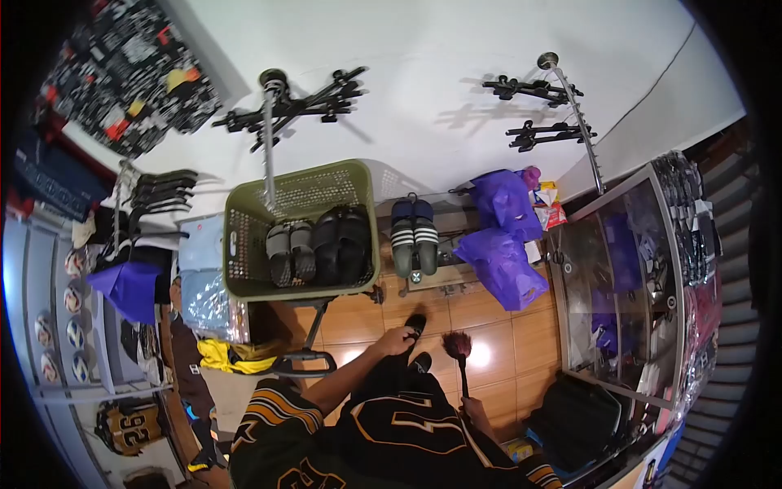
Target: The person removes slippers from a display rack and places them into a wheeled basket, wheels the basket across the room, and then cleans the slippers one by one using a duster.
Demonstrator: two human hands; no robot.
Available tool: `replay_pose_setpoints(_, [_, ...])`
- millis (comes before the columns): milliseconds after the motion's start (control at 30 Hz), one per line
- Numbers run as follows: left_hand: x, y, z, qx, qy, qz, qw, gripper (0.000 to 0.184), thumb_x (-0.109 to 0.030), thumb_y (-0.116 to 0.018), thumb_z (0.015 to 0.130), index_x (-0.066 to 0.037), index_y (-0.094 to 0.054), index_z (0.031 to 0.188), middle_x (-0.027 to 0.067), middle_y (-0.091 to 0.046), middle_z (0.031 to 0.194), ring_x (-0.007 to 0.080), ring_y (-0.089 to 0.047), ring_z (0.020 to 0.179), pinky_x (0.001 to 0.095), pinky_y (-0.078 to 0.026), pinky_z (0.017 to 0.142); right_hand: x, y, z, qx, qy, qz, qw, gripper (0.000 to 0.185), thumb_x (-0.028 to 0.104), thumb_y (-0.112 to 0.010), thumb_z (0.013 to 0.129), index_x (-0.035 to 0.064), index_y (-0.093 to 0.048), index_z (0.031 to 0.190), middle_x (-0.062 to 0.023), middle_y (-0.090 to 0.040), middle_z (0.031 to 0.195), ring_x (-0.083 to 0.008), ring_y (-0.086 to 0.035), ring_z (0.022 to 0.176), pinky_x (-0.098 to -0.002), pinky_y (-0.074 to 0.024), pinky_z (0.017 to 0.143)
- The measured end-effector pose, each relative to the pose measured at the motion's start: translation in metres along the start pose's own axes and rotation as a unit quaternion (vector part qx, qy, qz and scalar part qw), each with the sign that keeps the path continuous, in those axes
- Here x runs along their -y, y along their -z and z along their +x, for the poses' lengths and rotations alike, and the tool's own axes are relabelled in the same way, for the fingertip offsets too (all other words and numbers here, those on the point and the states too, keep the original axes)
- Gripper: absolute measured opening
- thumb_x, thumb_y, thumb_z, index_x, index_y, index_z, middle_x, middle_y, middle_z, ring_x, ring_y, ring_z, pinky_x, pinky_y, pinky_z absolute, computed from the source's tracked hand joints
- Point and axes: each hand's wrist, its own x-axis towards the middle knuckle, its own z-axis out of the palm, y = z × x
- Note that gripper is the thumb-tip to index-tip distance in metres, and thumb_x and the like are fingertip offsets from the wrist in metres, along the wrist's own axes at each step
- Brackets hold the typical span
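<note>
My right hand (475,410) is closed around the dark handle of a duster (458,346), whose reddish-brown head points up and away from me. My left hand (397,340) hangs in front of my body with the fingers curled; whether anything is in them is hidden. Below and just past it shows a black shoe (416,323) on my foot. Farther ahead, a pair of dark slides with white stripes (415,236) stands on a low ledge. To their left, an olive green basket (235,289) holds grey and black slides (342,244).
Purple plastic bags (503,265) lie right of the striped slides. A glass display case (623,285) stands at the right, with a black chair-like object (577,424) near it. Metal hanger rails (574,114) stick out from the wall. Yellow cloth (232,356) lies at the left.
</note>
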Motion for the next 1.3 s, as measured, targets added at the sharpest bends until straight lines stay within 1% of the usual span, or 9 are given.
replay_pose_setpoints(167, [0.007,0.025,-0.064,-0.156,-0.029,-0.057,0.986,0.042,-0.031,-0.064,0.085,-0.002,-0.061,0.115,0.0195,-0.067,0.103,0.0345,-0.067,0.093,0.0383,-0.052,0.080,-0.029,0.014,0.030,-0.015,-0.057,0.009,0.998,0.030,0.019,-0.060,0.089,-0.0067,-0.057,0.104,-0.0122,-0.057,0.066,-0.0218,-0.055,0.048,-0.0371,-0.0478,0.044])
replay_pose_setpoints(333, [-0.007,0.073,-0.106,-0.189,-0.039,-0.177,0.965,0.037,-0.021,-0.059,0.091,0.000,-0.057,0.121,0.0157,-0.066,0.106,0.0245,-0.067,0.093,0.0343,-0.052,0.081,-0.059,0.014,0.080,-0.018,-0.041,0.044,0.998,0.024,0.014,-0.058,0.090,-0.0064,-0.058,0.101,-0.0117,-0.056,0.065,-0.0206,-0.053,0.046,-0.0357,-0.0468,0.043])
replay_pose_setpoints(633, [0.044,0.235,-0.091,-0.384,-0.053,-0.061,0.920,0.025,-0.019,-0.062,0.089,-0.001,-0.065,0.106,0.0166,-0.069,0.091,0.0285,-0.069,0.087,0.0363,-0.054,0.074,0.005,-0.039,0.021,-0.035,-0.022,0.025,0.999,0.027,0.018,-0.058,0.090,-0.0077,-0.057,0.095,-0.0109,-0.055,0.063,-0.0208,-0.054,0.049,-0.0366,-0.0476,0.046])
replay_pose_setpoints(767, [0.120,0.308,-0.057,-0.389,-0.059,-0.011,0.919,0.025,-0.018,-0.063,0.088,-0.001,-0.065,0.105,0.0178,-0.069,0.091,0.0322,-0.068,0.085,0.0388,-0.054,0.075,0.027,-0.084,0.000,-0.047,-0.024,0.036,0.998,0.027,0.020,-0.058,0.089,-0.0058,-0.058,0.096,-0.0109,-0.054,0.063,-0.0208,-0.054,0.050,-0.0364,-0.0468,0.046])
replay_pose_setpoints(867, [0.159,0.355,-0.036,-0.331,0.048,0.040,0.942,0.023,-0.017,-0.062,0.085,-0.002,-0.066,0.102,0.0191,-0.068,0.089,0.0363,-0.066,0.082,0.0431,-0.054,0.073,0.029,-0.122,-0.010,-0.062,-0.020,0.010,0.998,0.029,0.022,-0.059,0.089,-0.0047,-0.057,0.101,-0.0116,-0.055,0.066,-0.0208,-0.054,0.050,-0.0362,-0.0462,0.045])
replay_pose_setpoints(1000, [0.237,0.395,0.003,-0.340,0.029,0.103,0.934,0.022,-0.014,-0.060,0.085,-0.002,-0.065,0.102,0.0211,-0.067,0.090,0.0371,-0.066,0.083,0.0448,-0.054,0.073,0.033,-0.172,-0.036,-0.057,-0.024,0.003,0.998,0.038,0.023,-0.060,0.089,-0.0062,-0.055,0.112,-0.0131,-0.057,0.072,-0.0208,-0.055,0.052,-0.0355,-0.0472,0.047])
replay_pose_setpoints(1067, [0.252,0.417,0.018,-0.234,0.160,0.128,0.951,0.023,-0.013,-0.059,0.085,-0.002,-0.065,0.104,0.0232,-0.066,0.098,0.0365,-0.065,0.092,0.0452,-0.054,0.077,0.040,-0.195,-0.053,-0.060,-0.039,-0.021,0.997,0.038,0.024,-0.061,0.089,-0.0060,-0.055,0.113,-0.0132,-0.058,0.073,-0.0207,-0.056,0.053,-0.0351,-0.0475,0.047])
replay_pose_setpoints(1200, [0.290,0.428,0.041,-0.287,0.127,0.151,0.938,0.026,-0.010,-0.057,0.087,-0.001,-0.064,0.111,0.0219,-0.066,0.095,0.0326,-0.065,0.081,0.0473,-0.053,0.068,0.037,-0.223,-0.060,-0.041,-0.066,-0.057,0.995,0.037,0.028,-0.062,0.089,-0.0030,-0.058,0.110,-0.0138,-0.063,0.074,-0.0221,-0.059,0.053,-0.0359,-0.0497,0.047])
replay_pose_setpoints(1300, [0.292,0.442,0.056,-0.219,0.240,0.128,0.937,0.033,-0.009,-0.059,0.086,-0.002,-0.061,0.119,0.0218,-0.064,0.103,0.0334,-0.063,0.093,0.0494,-0.051,0.081,0.040,-0.235,-0.066,-0.035,-0.081,-0.073,0.993,0.041,0.029,-0.063,0.090,-0.0050,-0.058,0.112,-0.0143,-0.064,0.076,-0.0218,-0.061,0.054,-0.0339,-0.0497,0.048])
